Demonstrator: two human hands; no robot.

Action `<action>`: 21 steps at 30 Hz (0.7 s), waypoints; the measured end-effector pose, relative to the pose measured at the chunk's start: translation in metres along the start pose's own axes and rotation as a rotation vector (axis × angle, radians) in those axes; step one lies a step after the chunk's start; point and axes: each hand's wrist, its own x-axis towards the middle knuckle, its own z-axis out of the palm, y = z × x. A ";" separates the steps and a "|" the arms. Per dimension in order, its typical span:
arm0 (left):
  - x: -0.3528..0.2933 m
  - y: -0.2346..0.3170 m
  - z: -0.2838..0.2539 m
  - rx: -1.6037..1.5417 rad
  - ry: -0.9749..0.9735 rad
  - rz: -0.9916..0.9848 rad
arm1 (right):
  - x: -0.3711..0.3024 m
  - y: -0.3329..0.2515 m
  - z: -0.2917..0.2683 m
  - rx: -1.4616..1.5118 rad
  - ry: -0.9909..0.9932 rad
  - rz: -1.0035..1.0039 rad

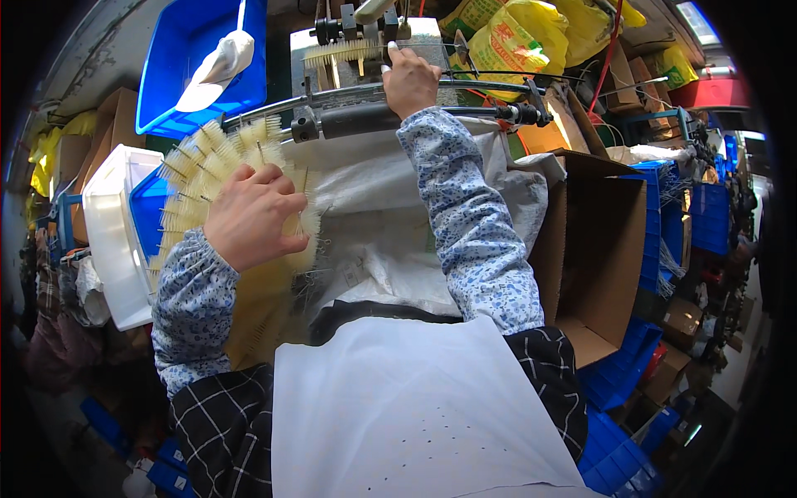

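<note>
Cream-bristled twisted-wire brushes lie in a thick pile at the left, their wire ends sticking out. My left hand is on this pile, fingers curled over the bristles; how many brushes it grips is hidden. At the far middle, a single brush lies level across the front of a metal machine. My right hand reaches up to its right end, with thumb and forefinger closing at the wire there. Both fingertips have white coverings. A thin wire runs on to the right behind that hand.
A curved metal bar and a dark roller cross before the machine. A blue bin holding a white cap stands far left, a white tray below it. An open cardboard box is right; yellow bags lie behind.
</note>
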 end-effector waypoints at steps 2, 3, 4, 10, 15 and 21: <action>0.000 0.000 0.000 0.004 0.001 0.002 | 0.001 0.015 -0.006 -0.014 -0.004 -0.001; -0.001 0.000 0.001 0.006 0.002 0.002 | 0.001 0.023 -0.009 -0.021 -0.007 -0.003; -0.002 -0.001 0.002 0.010 0.002 0.000 | 0.000 0.032 -0.012 -0.030 -0.003 -0.006; -0.004 0.001 0.001 0.004 -0.086 -0.062 | 0.009 0.105 -0.018 -0.032 0.025 -0.032; -0.003 -0.006 0.008 0.014 0.003 -0.005 | 0.044 0.157 -0.038 -0.090 0.103 -0.025; -0.002 -0.007 0.011 0.034 -0.005 0.000 | 0.051 0.194 -0.051 -0.420 -0.075 -0.358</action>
